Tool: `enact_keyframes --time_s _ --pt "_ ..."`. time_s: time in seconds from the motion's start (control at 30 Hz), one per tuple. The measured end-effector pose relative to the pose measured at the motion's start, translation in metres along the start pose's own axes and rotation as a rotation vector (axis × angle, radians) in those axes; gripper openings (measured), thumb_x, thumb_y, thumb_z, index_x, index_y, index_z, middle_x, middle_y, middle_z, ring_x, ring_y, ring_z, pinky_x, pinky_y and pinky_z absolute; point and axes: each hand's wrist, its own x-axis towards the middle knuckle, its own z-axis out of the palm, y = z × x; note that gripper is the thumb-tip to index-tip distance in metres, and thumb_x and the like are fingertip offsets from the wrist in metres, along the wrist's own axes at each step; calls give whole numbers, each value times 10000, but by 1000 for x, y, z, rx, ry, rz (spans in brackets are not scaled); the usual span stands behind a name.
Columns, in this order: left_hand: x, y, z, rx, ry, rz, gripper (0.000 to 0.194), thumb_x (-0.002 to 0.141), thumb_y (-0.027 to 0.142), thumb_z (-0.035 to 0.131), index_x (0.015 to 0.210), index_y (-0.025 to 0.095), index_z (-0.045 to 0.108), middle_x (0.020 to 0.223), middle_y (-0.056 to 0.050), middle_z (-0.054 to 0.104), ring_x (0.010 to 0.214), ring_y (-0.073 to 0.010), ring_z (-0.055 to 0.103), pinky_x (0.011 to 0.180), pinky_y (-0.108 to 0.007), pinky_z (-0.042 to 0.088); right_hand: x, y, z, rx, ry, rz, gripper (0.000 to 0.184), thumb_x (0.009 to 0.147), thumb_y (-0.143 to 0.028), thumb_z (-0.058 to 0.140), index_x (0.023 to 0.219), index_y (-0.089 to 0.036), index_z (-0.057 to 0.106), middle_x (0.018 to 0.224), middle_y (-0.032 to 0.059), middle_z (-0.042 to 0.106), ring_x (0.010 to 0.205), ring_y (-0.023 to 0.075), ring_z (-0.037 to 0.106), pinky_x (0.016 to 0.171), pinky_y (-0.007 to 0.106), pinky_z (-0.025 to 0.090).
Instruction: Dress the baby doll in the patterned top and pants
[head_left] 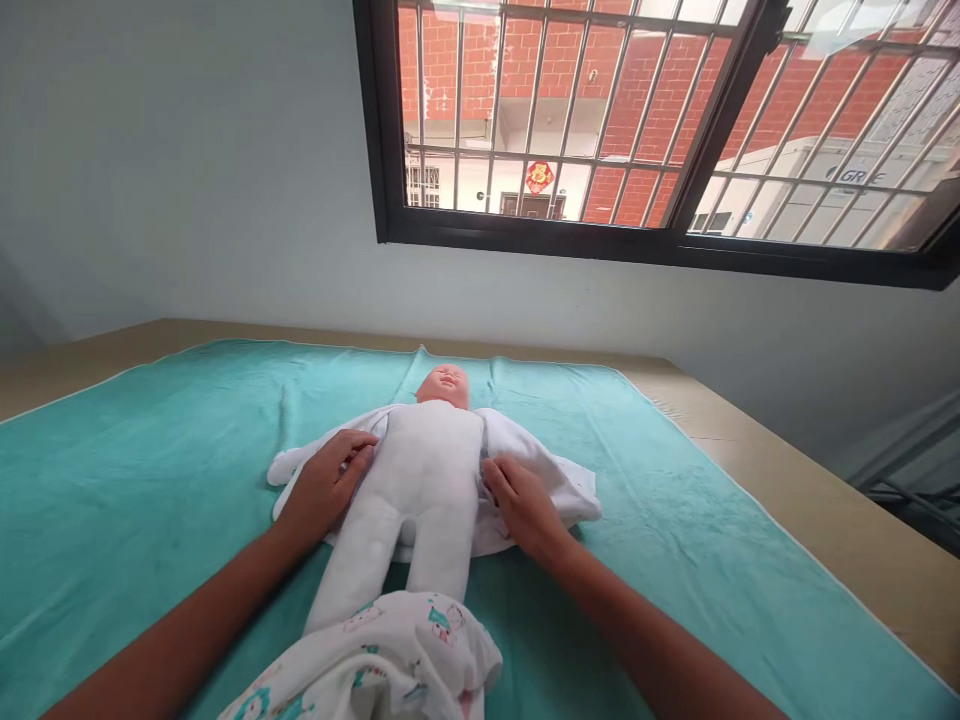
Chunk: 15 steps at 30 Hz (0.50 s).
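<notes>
A baby doll with a white cloth body lies on its back, its head toward the wall. Spread beneath its torso is a white baby shirt, with sleeves reaching out to both sides. At the doll's side on the left, my left hand has its fingers closed on the shirt. My right hand is opposite, fingers curled on the shirt by the doll's waist. Both sets of fingertips are partly hidden. White printed baby pants are bunched around the doll's lower legs, covering the feet.
A turquoise blanket covers most of the wooden tabletop, which shows along the back and right. Behind it rises a pale wall with a dark-framed, barred window. Metal framing stands at the far right.
</notes>
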Motion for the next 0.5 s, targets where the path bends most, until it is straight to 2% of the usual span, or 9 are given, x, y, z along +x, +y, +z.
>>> enact_keyframes --time_s 0.2,0.33,0.5 --pt "-2 3 2 -2 -19 -48 375 924 502 393 1071 238 615 1093 -27 672 986 -218 599 857 -322 473 9 5 12 -55 4 -9 412 968 -474 368 652 -212 405 637 -17 552 606 137 455 588 275 272" --pt "-3 3 0 2 -19 -83 377 913 510 409 1079 250 625 1076 -17 687 968 -220 617 848 -322 479 10 12 10 74 9 -2 405 969 -434 360 634 -215 416 594 -20 536 577 135 448 577 272 299" --pt "-5 5 -3 20 -36 -132 414 903 539 409 1101 251 630 1085 -23 699 981 -235 622 848 -332 481 9 12 6 243 41 23 433 956 -467 369 607 -220 438 539 -18 527 548 141 462 548 269 336"
